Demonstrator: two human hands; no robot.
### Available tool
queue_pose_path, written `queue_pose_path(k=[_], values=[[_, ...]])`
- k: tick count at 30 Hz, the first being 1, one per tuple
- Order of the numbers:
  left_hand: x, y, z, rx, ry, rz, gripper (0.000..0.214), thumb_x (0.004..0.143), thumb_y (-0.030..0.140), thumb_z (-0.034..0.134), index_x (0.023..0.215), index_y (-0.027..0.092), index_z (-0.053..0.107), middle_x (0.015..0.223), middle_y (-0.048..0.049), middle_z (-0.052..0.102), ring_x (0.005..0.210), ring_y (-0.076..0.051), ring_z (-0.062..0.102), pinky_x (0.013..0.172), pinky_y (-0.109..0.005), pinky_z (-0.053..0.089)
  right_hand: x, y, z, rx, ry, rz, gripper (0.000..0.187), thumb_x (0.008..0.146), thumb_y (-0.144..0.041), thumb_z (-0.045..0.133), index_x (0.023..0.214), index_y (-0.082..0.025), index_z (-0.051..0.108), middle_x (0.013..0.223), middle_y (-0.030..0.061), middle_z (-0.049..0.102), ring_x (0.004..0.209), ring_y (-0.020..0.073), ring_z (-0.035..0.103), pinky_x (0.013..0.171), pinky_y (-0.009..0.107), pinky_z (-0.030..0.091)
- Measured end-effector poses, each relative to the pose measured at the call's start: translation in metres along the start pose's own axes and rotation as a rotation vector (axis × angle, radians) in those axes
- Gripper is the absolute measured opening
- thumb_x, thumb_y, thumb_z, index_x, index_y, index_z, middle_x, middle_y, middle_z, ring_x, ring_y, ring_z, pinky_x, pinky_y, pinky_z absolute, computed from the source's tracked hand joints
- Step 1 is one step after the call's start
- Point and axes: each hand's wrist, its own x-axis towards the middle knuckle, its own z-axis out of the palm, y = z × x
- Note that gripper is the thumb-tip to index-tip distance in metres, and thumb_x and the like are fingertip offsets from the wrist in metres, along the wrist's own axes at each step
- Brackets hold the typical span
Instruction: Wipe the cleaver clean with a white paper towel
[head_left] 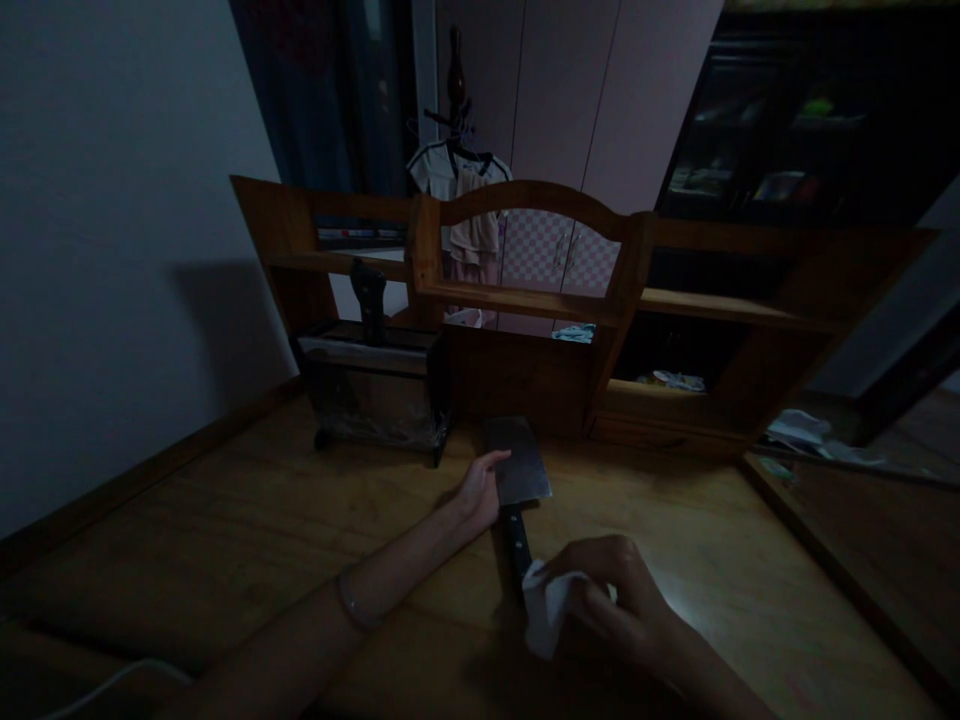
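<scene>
A cleaver (517, 462) lies flat on the wooden desk (247, 530), its blade pointing away and its black handle (516, 545) towards me. My left hand (480, 490) rests against the blade's left edge, thumb on the metal and fingers curled beneath. My right hand (611, 590) is closed on a crumpled white tissue (546, 605), held at the end of the handle. The room is dim, so fine detail of the fingers is hard to see.
A metal knife rack (375, 395) with a dark handle sticking up stands at the back left. Behind it runs a wooden shelf unit (525, 300) holding small items. A white wall (112, 250) bounds the left side. Papers (806, 430) lie at the right.
</scene>
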Motion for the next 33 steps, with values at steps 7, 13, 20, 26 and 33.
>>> queue_pose_path(k=[7, 13, 20, 26, 33], values=[[0.002, 0.001, -0.002, 0.035, -0.023, -0.069, 0.024, 0.09, 0.026, 0.049, 0.088, 0.008, 0.065, 0.075, -0.0119, 0.07, 0.065, -0.022, 0.067, 0.074, -0.033, 0.052, 0.009, 0.014, 0.011, -0.138, -0.035, 0.048, 0.042, 0.101, -0.027, 0.043, 0.142, -0.025, 0.052, 0.151, 0.0075, 0.046, 0.143, 0.0242, 0.035, 0.118, 0.047, 0.031], [0.001, 0.002, -0.004, 0.075, -0.098, -0.115, 0.028, 0.089, 0.032, 0.05, 0.087, 0.008, 0.065, 0.075, -0.0124, 0.071, 0.061, -0.021, 0.066, 0.071, -0.032, 0.05, 0.015, 0.01, 0.025, -0.136, -0.254, 0.11, 0.047, 0.103, -0.029, 0.038, 0.15, -0.029, 0.038, 0.162, 0.0007, 0.019, 0.15, 0.0228, 0.011, 0.122, 0.047, 0.019], [-0.001, 0.0, -0.001, 0.089, -0.047, -0.065, 0.023, 0.09, 0.03, 0.05, 0.086, 0.011, 0.063, 0.068, -0.0088, 0.068, 0.057, -0.021, 0.065, 0.07, -0.032, 0.051, 0.017, -0.005, 0.015, -0.071, -0.278, 0.101, 0.049, 0.102, -0.024, 0.04, 0.151, -0.026, 0.037, 0.159, 0.0028, 0.028, 0.148, 0.0201, 0.023, 0.122, 0.039, 0.022], [-0.004, -0.001, 0.005, 0.076, 0.019, 0.025, 0.019, 0.09, 0.024, 0.051, 0.088, 0.01, 0.063, 0.076, -0.0101, 0.071, 0.066, -0.02, 0.069, 0.077, -0.032, 0.054, 0.015, -0.007, 0.009, -0.028, -0.284, -0.004, 0.045, 0.097, -0.018, 0.045, 0.142, -0.023, 0.051, 0.154, 0.0053, 0.04, 0.144, 0.0214, 0.034, 0.119, 0.037, 0.03], [-0.001, 0.0, 0.002, 0.034, -0.014, 0.011, 0.02, 0.088, 0.02, 0.051, 0.097, 0.007, 0.064, 0.084, -0.0142, 0.073, 0.073, -0.024, 0.071, 0.079, -0.039, 0.056, 0.016, -0.015, 0.015, 0.046, -0.273, -0.093, 0.028, 0.096, -0.019, 0.043, 0.103, -0.019, 0.07, 0.109, 0.0055, 0.073, 0.106, 0.02, 0.067, 0.099, 0.032, 0.048]])
